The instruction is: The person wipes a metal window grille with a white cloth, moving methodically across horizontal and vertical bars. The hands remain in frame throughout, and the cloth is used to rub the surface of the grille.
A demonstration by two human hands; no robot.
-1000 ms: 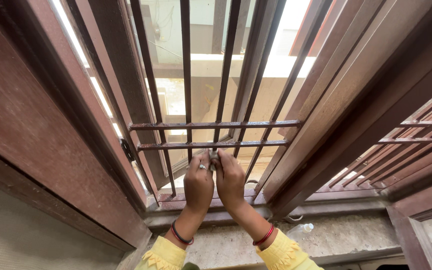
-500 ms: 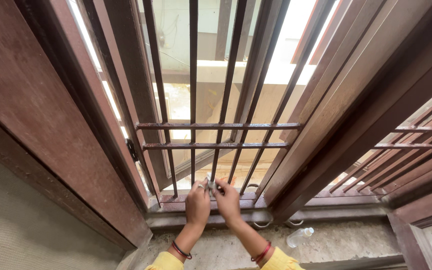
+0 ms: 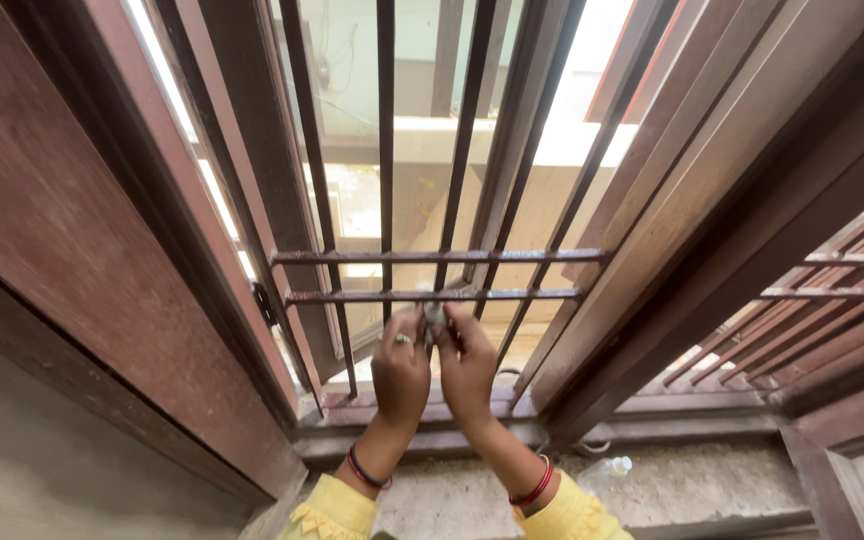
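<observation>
My left hand (image 3: 400, 372) and my right hand (image 3: 467, 368) are side by side at a brown metal window grille (image 3: 432, 258), both pinching a small grey pad (image 3: 435, 320) pressed around one vertical bar just under the lower crossbar (image 3: 512, 295). A ring shows on my left hand. Both wrists carry red and dark bangles, and yellow sleeves show at the bottom edge. Most of the pad is hidden by my fingers.
A wide brown window frame (image 3: 82, 250) runs along the left and another post (image 3: 692, 200) slants on the right. A second grille (image 3: 812, 300) lies further right. A clear plastic bottle (image 3: 607, 470) lies on the rough concrete sill (image 3: 712, 480).
Both hands slid down the bar toward the sill half a second ago, then came back up to just below the lower crossbar, still together on the pad.
</observation>
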